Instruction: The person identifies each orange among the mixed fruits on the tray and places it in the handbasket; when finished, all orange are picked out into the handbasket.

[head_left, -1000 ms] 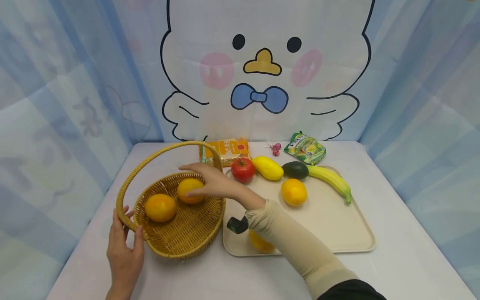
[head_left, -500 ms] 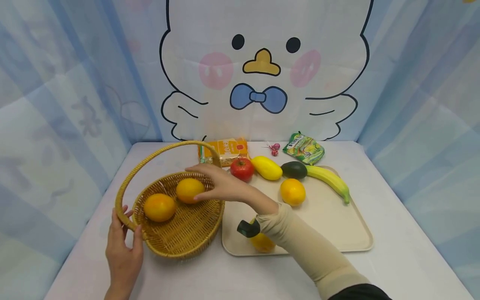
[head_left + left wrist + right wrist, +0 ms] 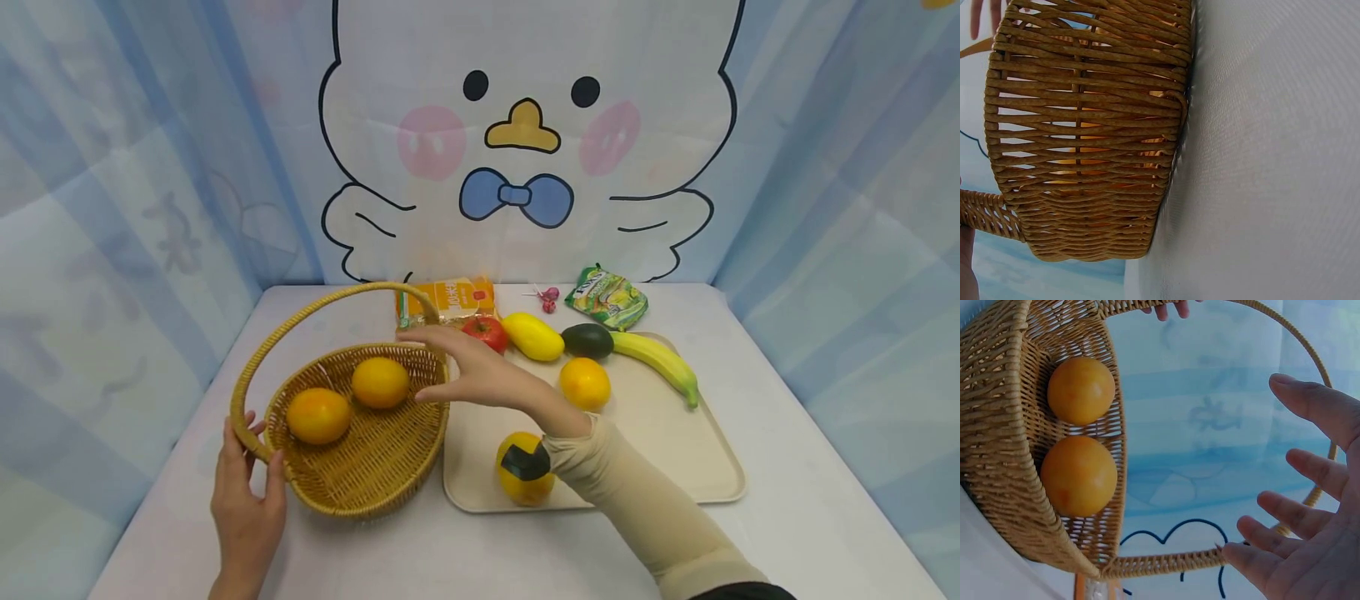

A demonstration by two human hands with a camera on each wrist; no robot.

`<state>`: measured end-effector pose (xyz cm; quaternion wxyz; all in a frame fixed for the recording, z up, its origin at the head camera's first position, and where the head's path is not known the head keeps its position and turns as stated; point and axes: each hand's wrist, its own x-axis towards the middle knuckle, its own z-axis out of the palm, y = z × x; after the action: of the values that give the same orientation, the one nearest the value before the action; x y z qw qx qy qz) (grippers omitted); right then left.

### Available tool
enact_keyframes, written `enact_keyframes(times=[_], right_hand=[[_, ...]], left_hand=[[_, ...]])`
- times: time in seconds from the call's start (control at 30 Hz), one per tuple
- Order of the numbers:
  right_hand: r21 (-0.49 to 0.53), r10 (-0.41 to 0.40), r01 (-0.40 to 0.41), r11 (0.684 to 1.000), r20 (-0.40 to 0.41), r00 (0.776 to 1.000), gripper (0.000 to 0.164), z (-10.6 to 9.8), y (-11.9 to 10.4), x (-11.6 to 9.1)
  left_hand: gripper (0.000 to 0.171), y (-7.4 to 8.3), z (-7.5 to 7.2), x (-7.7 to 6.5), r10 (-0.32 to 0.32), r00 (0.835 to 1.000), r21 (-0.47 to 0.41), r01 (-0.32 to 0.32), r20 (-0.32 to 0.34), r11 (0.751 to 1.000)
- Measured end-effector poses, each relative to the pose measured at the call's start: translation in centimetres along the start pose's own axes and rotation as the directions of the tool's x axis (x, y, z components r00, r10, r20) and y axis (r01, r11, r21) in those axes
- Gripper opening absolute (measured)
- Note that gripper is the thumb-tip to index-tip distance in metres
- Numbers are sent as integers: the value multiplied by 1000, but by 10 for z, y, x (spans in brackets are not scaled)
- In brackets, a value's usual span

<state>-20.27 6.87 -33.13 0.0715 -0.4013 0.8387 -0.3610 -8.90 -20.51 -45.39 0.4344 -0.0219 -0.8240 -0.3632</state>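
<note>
On the left of the head view stands a wicker basket (image 3: 367, 475) with two oranges, a front one (image 3: 318, 416) and a rear one (image 3: 381, 383). My left hand (image 3: 247, 500) grips the lower end of its arched handle (image 3: 247, 367), fingers behind and thumb in front. My right hand (image 3: 480, 371) is over the basket's right rim, fingers spread and holding nothing. In the right wrist view a gap shows between that hand (image 3: 1310, 531) and both oranges. The left wrist view shows the basket's woven side (image 3: 1091, 137) resting on the white tabletop.
A beige tray (image 3: 660, 467) at the right bears a red apple (image 3: 487, 333), yellow mango (image 3: 534, 337), dark green avocado (image 3: 588, 341), banana (image 3: 660, 362) and two more oranges, one (image 3: 585, 384) farther back. Behind lie an orange packet (image 3: 457, 300), lollipops (image 3: 549, 298) and a green bag (image 3: 609, 297).
My right hand has let go of the rear orange in the basket and drawn back to the right, its fingers opening. The left hand has stayed on the handle.
</note>
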Motion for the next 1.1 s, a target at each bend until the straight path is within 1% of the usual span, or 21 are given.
enact_keyframes(times=[0.1, 0.33, 0.53, 0.63, 0.7, 0.83, 0.87, 1.1], right_hand=[[24, 2, -2, 1000, -20, 1000, 65, -5, 3, -7], [47, 66, -62, 997, -85, 994, 68, -18, 9, -24], [49, 130, -125, 991, -100, 987, 68, -29, 14, -39], [73, 169, -162, 984, -106, 980, 68, -33, 17, -47], [105, 181, -169, 980, -109, 978, 68, -35, 19, -52], [137, 170, -154, 979, -115, 979, 69, -39, 23, -59], [137, 171, -155, 978, -116, 978, 70, -40, 24, -60], [59, 177, -169, 984, -151, 973, 69, -46, 34, -71]], left_hand=[[82, 0, 0, 0, 3, 1000, -2, -3, 1, 1000], [83, -1, 1, -1, 7, 1000, -5, -7, 0, 1000], [84, 0, 0, -1, -3, 1000, -4, 3, 10, 1000], [83, 0, 0, -1, -5, 1000, 1, 5, 9, 1000], [83, 0, 0, -1, -8, 1000, 4, 7, 10, 1000], [83, 1, 0, -1, -12, 1000, 8, 12, 10, 1000], [83, 1, 1, -1, -12, 1000, 7, 12, 10, 1000], [84, 1, 1, -2, -24, 1000, 6, 24, 18, 1000]])
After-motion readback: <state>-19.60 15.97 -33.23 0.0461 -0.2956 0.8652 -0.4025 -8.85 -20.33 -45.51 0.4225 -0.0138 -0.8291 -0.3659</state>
